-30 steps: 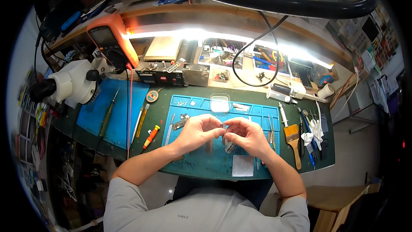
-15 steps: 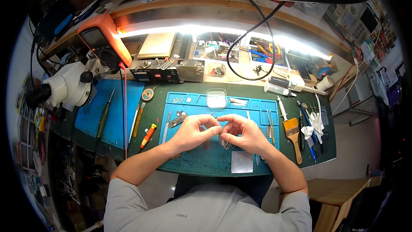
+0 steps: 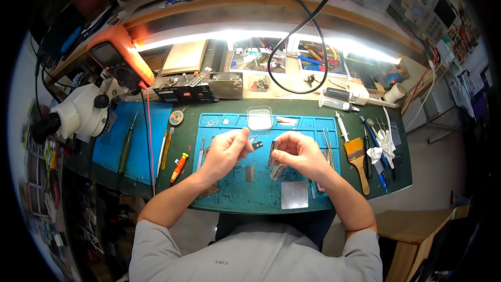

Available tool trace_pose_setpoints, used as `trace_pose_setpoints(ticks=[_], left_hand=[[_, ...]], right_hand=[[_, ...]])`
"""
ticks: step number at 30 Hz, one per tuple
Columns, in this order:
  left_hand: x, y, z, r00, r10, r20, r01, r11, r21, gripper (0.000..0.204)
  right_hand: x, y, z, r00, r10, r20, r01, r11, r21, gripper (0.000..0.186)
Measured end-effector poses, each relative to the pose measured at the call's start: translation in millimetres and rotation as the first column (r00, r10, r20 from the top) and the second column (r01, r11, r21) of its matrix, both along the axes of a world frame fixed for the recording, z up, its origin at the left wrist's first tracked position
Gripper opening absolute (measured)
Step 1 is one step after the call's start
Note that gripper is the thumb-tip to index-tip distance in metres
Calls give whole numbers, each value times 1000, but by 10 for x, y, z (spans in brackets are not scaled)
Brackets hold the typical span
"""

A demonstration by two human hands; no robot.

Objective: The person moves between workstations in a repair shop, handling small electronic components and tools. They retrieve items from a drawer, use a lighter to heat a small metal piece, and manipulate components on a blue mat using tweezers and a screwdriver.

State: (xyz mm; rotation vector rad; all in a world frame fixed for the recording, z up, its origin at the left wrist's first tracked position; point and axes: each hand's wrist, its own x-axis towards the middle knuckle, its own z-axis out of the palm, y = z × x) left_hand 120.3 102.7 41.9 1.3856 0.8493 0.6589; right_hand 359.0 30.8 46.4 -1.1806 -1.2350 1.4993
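Observation:
Over the blue work mat (image 3: 235, 198) both my hands are raised, a short gap between them. My left hand (image 3: 227, 152) is closed in a pinch; whatever it may hold is hidden. Just past its fingertips shows a small black part (image 3: 257, 145), and I cannot tell whether it is held or lies on the mat. My right hand (image 3: 300, 154) pinches a small dark flat piece (image 3: 273, 151) on edge between thumb and fingers. Below the hands lie a small grey rectangular plate (image 3: 250, 174), a ridged silvery metal piece (image 3: 277, 172) and a square metal sheet (image 3: 295, 195).
A clear square dish (image 3: 260, 119) sits at the mat's far side. Left are a yellow-orange screwdriver (image 3: 179, 167), a microscope (image 3: 78, 112) and an orange multimeter (image 3: 120, 55). Tweezers (image 3: 330, 146), a syringe (image 3: 342, 126) and a brush (image 3: 357, 162) lie right. A black cable loop (image 3: 270, 70) hangs ahead.
My hands have parted from touching fingertips, the left moving slightly left and the right slightly right. The dark piece in my right hand and the grey plate below now show clearly.

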Motion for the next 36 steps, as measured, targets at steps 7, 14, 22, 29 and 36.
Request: trace_pose_setpoints(ticks=[7,14,22,29,36], left_hand=[[107,-146,11,991,-123,-44,124,992,10,25],[98,-51,-48,997,-52,-58,56,996,70,21],[87,-48,-65,992,-93,-88,103,989,110,25],[55,-68,-77,992,-67,-107,78,992,101,27],[76,-83,-19,996,-69,-50,73,994,83,24]], right_hand=[[20,-6,111,992,-102,-71,98,994,-58,31],[85,25,66,912,-281,300,204,943,262,32],[55,6,-23,980,-112,167,87,985,151,19],[-25,-15,83,982,-163,100,153,983,101,24],[12,-29,47,981,-131,146,104,978,181,21]])
